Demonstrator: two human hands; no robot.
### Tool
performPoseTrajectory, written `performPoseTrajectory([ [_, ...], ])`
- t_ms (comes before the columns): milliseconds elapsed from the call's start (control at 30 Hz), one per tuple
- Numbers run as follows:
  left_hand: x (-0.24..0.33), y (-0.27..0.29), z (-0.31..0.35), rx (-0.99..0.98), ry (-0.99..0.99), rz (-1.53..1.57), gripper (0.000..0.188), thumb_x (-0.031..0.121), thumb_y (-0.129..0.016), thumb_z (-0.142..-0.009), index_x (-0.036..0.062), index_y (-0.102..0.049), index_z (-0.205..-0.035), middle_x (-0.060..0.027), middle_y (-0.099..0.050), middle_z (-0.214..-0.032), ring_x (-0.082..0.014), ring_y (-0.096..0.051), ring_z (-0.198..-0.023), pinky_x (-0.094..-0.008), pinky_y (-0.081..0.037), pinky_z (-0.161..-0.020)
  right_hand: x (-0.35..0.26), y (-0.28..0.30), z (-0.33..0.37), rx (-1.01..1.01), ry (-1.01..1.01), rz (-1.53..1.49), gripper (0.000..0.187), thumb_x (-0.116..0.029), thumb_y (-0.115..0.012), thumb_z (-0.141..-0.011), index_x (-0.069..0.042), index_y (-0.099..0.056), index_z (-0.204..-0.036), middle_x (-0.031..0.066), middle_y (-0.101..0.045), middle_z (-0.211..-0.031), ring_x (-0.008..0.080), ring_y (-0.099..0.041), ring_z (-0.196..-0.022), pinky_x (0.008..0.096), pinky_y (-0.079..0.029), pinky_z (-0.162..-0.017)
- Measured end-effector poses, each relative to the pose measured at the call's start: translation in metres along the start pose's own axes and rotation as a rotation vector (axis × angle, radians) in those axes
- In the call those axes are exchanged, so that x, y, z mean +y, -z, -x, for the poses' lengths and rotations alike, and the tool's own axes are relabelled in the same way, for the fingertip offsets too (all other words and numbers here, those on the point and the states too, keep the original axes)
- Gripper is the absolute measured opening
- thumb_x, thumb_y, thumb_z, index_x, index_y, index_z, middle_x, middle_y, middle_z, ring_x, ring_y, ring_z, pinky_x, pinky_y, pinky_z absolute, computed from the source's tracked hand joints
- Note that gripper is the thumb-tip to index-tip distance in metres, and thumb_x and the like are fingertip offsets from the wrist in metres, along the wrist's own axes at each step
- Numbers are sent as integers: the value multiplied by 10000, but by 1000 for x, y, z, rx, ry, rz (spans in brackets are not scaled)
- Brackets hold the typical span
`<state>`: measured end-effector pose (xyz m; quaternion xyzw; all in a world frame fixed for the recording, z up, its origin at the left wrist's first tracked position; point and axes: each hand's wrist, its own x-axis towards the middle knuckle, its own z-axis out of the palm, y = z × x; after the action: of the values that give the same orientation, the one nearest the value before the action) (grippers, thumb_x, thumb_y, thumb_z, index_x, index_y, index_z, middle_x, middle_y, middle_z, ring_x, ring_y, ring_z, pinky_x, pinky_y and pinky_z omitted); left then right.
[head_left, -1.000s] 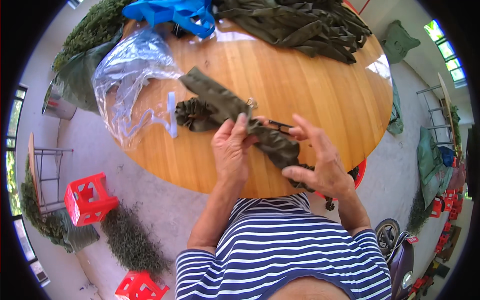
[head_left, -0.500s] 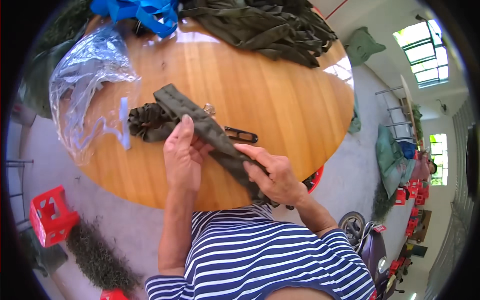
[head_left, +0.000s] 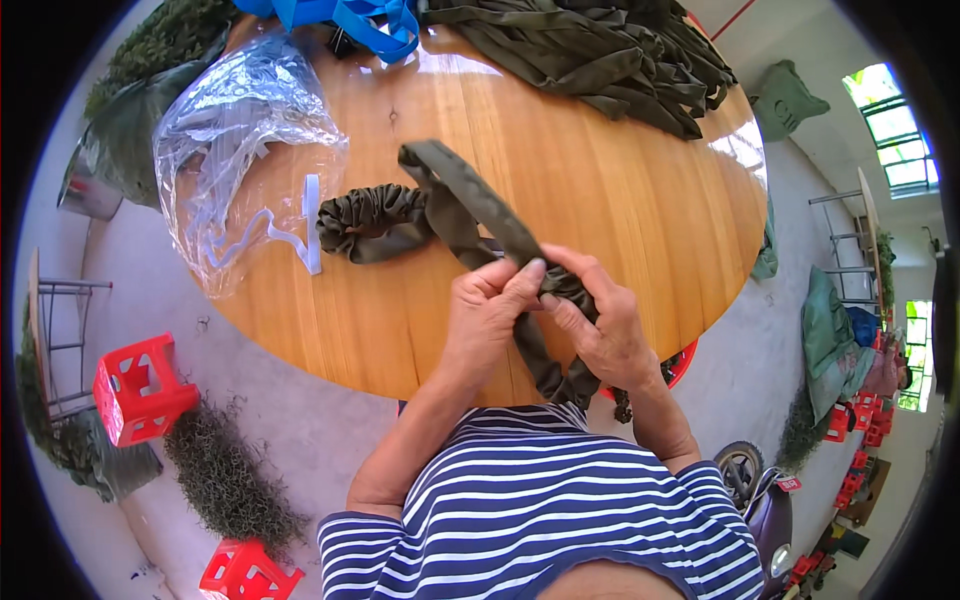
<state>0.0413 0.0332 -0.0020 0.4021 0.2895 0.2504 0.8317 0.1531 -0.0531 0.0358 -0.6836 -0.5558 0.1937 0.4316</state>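
Olive strip (head_left: 478,197) | left hand (head_left: 486,308), right hand (head_left: 612,325) pinching | right tabletop edge (head_left: 738,255) open

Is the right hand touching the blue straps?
No, the right hand grips the olive cloth strip at the near side of the table, while the blue straps lie toward its far side.

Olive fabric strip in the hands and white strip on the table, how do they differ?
The olive fabric strip is broader and partly gathered; the white strip is narrower and ungathered. The left hand and right hand hold the olive fabric strip, while the white strip lies untouched. Both are long.
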Motion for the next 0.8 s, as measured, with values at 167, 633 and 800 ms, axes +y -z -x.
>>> performPoseTrajectory([
  [167,39,13,-13,172,-222,374,193,180,-495,-896,3,-537,-964,-115,-618,-902,-164,-614,-778,-273,-530,-669,-11,13,13,-72,-44,-69,293,-34,-594,-792,-22,-546,-1081,146,-618,-961,212,-631,-794,271,-486,-665],
  [633,6,-3,1,13,-130,228,266,140,-496,-895,-1,-500,-1120,-128,-598,-1013,-186,-586,-938,-324,-505,-785,-7,-6,4,113,-62,-131,341,-84,-568,-821,-42,-506,-1154,124,-613,-1005,223,-632,-827,289,-493,-678],
  [800,42,21,-10,29,-113,505,250,190,-511,-891,11,-534,-1064,-126,-591,-1011,-218,-599,-909,-327,-505,-783,-7,4,18,-19,-16,-3,310,-62,-555,-810,-52,-551,-1120,140,-633,-925,222,-645,-712,283,-503,-605],
])
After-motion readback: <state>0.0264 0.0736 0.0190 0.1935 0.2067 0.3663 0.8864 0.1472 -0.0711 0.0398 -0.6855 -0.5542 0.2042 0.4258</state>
